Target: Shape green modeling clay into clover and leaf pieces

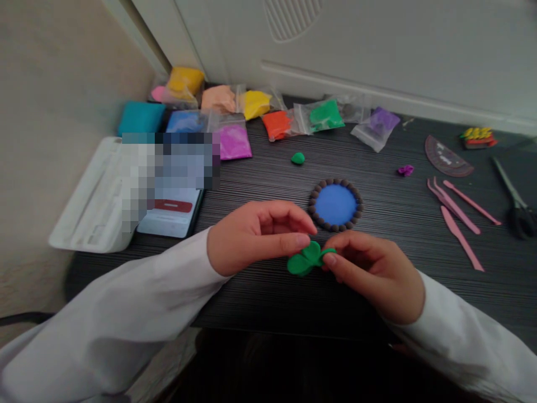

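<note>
A green clay clover shape (302, 261) with rounded leaves and a thin stem is above the front part of the dark table. My right hand (373, 271) pinches its stem between thumb and index finger. My left hand (260, 235) is curved at the clover's left side, thumb tip at the edge of the upper leaf. Its thumb and index finger are apart, and whether the thumb presses the leaf is hard to tell. Just beyond both hands lies a blue clay disc (335, 205), ringed with dark brown clay balls. A small green clay lump (298, 158) sits farther back.
Bags of coloured clay, among them a green one (327, 116), line the back. At left are a phone (168, 224) and a white case (90, 201), partly blurred. Pink modelling tools (461, 238), scissors (518, 207), a protractor-shaped piece (448, 157) and a purple lump (405, 170) lie right.
</note>
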### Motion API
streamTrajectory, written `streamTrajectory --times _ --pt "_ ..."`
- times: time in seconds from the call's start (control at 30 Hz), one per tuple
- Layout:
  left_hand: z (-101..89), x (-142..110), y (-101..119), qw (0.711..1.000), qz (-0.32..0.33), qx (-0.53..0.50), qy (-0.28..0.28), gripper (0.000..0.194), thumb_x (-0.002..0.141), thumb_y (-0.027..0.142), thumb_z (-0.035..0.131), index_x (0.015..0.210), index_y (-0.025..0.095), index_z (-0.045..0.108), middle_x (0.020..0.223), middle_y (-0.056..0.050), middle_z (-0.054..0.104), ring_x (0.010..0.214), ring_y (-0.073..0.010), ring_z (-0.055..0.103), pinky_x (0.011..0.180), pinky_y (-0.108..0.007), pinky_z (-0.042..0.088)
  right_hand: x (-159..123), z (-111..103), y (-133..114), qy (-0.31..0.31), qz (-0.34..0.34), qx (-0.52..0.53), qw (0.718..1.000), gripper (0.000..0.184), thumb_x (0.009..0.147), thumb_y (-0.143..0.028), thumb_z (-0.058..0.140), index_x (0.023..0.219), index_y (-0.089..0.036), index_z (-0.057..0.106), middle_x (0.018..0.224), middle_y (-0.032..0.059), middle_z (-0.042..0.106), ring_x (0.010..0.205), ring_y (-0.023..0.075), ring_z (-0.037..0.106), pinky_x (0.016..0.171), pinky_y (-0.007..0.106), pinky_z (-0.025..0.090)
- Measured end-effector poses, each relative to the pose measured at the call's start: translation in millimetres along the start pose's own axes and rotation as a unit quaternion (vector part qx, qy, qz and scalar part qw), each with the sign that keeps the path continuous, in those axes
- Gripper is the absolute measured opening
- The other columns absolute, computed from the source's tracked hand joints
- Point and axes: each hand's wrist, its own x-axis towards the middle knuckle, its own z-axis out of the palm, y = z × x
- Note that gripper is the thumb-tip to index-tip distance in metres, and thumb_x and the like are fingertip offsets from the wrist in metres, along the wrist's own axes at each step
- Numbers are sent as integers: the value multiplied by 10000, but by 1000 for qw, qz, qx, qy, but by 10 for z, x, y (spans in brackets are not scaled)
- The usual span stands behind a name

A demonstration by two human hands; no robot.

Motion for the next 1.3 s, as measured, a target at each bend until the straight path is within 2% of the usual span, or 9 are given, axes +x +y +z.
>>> streamTrajectory --times 0.27,0.43,0.57,0.67,0.77,0.87,1.0,1.17,1.3 --pt "96 7 -27 998 19 -54 -33 366 676 169 570 1020 220 455 925 -35 603 848 -155 589 732 -298 494 22 -16 9 40 -13 77 996 108 744 -269 536 737 -162 554 593 -16 572 468 46 452 411 165 350" --pt "215 53 -7 998 57 -14 25 298 702 186 548 990 196 472 934 -49 602 839 -155 594 725 -298 500 40 -12 56 62 -43 45 996 171 759 -318 505 781 -157 556 613 -10 564 493 55 461 439 180 368" --pt "305 86 61 990 90 68 79 290 713 217 537 994 212 466 935 -38 606 827 -141 590 717 -277 494 -49 -180 90 128 -107 -91 982 285 771 -325 486 1010 -173 519 764 24 599 607 92 521 555 232 435" --pt "425 119 94 982 101 149 56 271 714 226 526 980 211 477 912 -31 610 824 -145 584 727 -288 479 -221 -526 276 245 -140 -278 918 266 759 -288 498 993 -171 541 836 53 593 683 131 533 627 287 447" --pt "584 177 117 972 102 213 -17 250 696 204 529 944 199 500 881 -16 609 798 -133 576 721 -276 465 -444 -973 642 383 -125 -436 805 250 730 -284 530 948 -169 569 871 95 600 804 211 544 693 367 440" --pt "742 260 144 956 97 271 -51 276 666 182 550 938 190 506 865 -6 603 747 -117 567 677 -253 457 -628 -1295 1018 427 -93 -499 748 222 722 -292 540 908 -182 591 861 131 598 820 256 540 727 401 417" --pt "886 387 163 923 118 365 -27 288 656 166 556 939 172 506 890 -27 573 736 -119 548 669 -257 445 -706 -1414 1218 431 -70 -476 764 135 725 -304 534 804 -215 599 791 85 596 755 225 547 677 370 433" --pt "917 484 121 892 145 427 -36 236 689 181 531 923 168 508 880 -35 554 776 -131 533 721 -273 439 -687 -1422 1136 374 -29 -430 821 152 695 -323 559 759 -190 592 790 57 589 756 201 550 677 358 447" --pt "880 485 57 874 199 441 -36 310 719 182 516 1027 177 486 1020 -52 535 941 -148 494 821 -292 415 -736 -1297 1054 396 -19 -370 841 145 700 -316 555 778 -194 564 695 21 588 615 156 545 580 302 441"
